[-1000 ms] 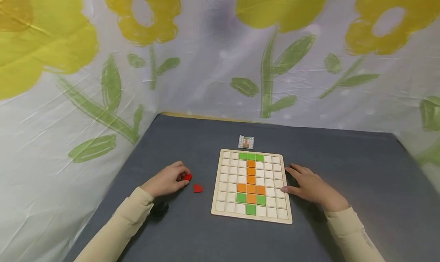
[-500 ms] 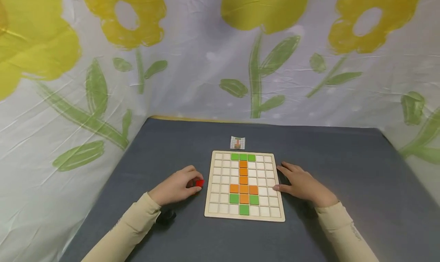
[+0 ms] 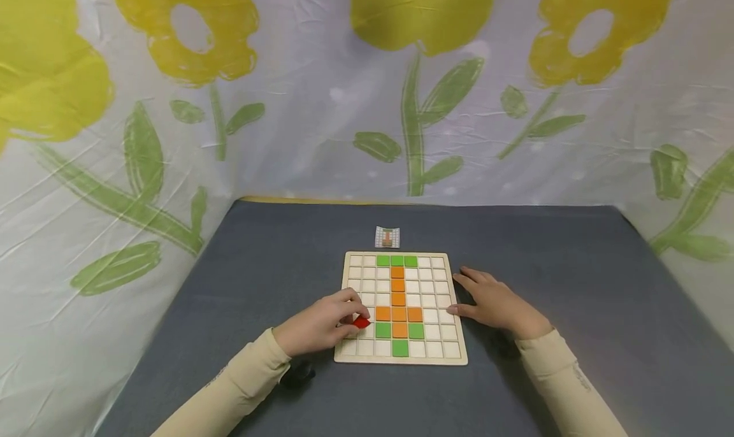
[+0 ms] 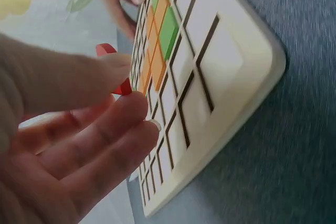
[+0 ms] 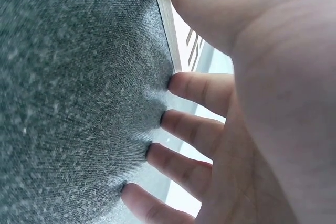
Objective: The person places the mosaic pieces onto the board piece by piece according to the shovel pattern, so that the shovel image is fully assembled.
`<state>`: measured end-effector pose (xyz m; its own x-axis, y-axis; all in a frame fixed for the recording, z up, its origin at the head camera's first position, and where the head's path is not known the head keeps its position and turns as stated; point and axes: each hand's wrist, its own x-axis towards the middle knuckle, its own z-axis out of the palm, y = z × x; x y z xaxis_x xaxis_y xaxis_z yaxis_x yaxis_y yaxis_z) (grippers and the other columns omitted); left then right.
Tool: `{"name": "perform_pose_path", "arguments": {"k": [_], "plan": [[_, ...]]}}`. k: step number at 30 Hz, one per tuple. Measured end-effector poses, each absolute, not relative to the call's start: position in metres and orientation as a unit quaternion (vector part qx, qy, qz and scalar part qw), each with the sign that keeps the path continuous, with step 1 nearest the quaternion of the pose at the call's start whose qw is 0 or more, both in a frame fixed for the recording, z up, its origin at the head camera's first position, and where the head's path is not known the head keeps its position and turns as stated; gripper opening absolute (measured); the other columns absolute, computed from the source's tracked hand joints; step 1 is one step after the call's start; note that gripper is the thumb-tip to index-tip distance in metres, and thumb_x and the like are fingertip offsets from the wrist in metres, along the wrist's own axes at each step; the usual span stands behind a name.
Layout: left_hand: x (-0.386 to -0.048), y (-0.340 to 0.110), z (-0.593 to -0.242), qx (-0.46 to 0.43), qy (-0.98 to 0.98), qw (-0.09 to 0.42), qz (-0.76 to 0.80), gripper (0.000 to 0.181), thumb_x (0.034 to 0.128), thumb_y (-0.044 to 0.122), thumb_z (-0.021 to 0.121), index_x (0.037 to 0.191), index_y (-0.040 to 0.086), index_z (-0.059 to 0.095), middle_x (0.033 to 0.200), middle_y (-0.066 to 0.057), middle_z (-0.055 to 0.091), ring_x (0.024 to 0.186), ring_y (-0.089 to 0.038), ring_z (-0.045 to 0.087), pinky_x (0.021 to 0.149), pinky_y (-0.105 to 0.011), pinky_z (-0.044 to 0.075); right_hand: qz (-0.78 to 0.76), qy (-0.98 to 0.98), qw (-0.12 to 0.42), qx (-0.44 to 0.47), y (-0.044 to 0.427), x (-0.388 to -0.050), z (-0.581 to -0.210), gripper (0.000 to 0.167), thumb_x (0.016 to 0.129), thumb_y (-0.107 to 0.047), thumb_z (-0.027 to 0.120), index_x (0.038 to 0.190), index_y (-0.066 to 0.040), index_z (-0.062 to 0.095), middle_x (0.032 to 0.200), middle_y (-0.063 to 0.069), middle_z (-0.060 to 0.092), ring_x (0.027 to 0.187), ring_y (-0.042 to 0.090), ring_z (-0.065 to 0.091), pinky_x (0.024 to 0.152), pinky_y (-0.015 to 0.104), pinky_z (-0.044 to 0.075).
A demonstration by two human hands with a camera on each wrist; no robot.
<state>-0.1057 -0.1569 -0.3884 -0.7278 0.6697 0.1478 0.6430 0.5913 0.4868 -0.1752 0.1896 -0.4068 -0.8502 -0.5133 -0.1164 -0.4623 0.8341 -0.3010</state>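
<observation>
In the head view, my left hand (image 3: 323, 322) pinches a small red tile (image 3: 361, 322) between thumb and fingers, over the left side of the wooden grid board (image 3: 430, 361). Red shows on both sides of the thumb in the left wrist view; I cannot tell if it is one tile or two. White cells fill much of the board, with orange tiles (image 3: 398, 313) and green tiles (image 3: 397, 260) down its middle. At the board's right edge, my right hand (image 3: 499, 303) rests its thumb on the rim, with its spread fingertips on the cloth.
A small printed pattern card (image 3: 387, 237) lies behind the board. The table has a dark grey cloth (image 3: 269, 246). Behind it hangs a white curtain (image 3: 321, 106) with painted flowers. A black device (image 3: 298, 374) sits at my left wrist.
My left hand has moved right with the red tile, from the cloth to over the board. The second red tile is out of sight. My right hand stays at the board's edge; the head view shifted.
</observation>
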Motion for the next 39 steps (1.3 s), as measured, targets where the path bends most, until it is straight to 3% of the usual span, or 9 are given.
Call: {"name": "perform_pose_path", "arguments": {"k": [5,15,25,39], "plan": [[-0.107,-0.149,-0.394,0.411,0.874,-0.003,0.26,0.017,0.0875,0.007,0.07,0.104,0.01,0.067,0.102,0.0,0.057,0.089,-0.011,0.059,0.08,-0.019,0.049,-0.139,0.952,0.097,-0.257,0.189,-0.175,-0.405,0.077,0.09,-0.049,0.062,0.145,-0.001,0.039,0.151,0.026,0.029,0.137,0.047,0.028,0.104,0.062,0.029],[-0.109,-0.139,-0.404,0.478,0.842,-0.007,0.251,0.018,0.0876,0.003,0.068,0.105,0.009,0.069,0.103,0.0,0.06,0.09,-0.009,0.059,0.081,-0.012,0.045,-0.136,0.951,0.098,-0.26,0.188,-0.175,-0.407,0.076,0.09,-0.049,0.061,0.146,-0.002,0.038,0.152,0.025,0.029,0.137,0.047,0.028,0.104,0.061,0.028],[-0.111,-0.126,-0.407,0.528,0.834,-0.029,0.157,0.016,0.0855,0.008,0.072,0.1,0.015,0.07,0.094,0.004,0.06,0.083,-0.006,0.056,0.08,-0.015,0.044,-0.132,0.952,0.094,-0.261,0.191,-0.176,-0.409,0.076,0.09,-0.048,0.061,0.146,-0.002,0.038,0.151,0.025,0.029,0.138,0.046,0.028,0.105,0.06,0.028],[-0.111,-0.125,-0.407,0.533,0.833,-0.046,0.142,0.017,0.0883,0.009,0.069,0.104,0.016,0.073,0.096,0.006,0.065,0.088,-0.007,0.059,0.083,-0.02,0.046,-0.129,0.953,0.095,-0.258,0.189,-0.174,-0.406,0.075,0.09,-0.047,0.062,0.145,-0.001,0.038,0.151,0.025,0.03,0.137,0.046,0.029,0.104,0.061,0.029]]}}
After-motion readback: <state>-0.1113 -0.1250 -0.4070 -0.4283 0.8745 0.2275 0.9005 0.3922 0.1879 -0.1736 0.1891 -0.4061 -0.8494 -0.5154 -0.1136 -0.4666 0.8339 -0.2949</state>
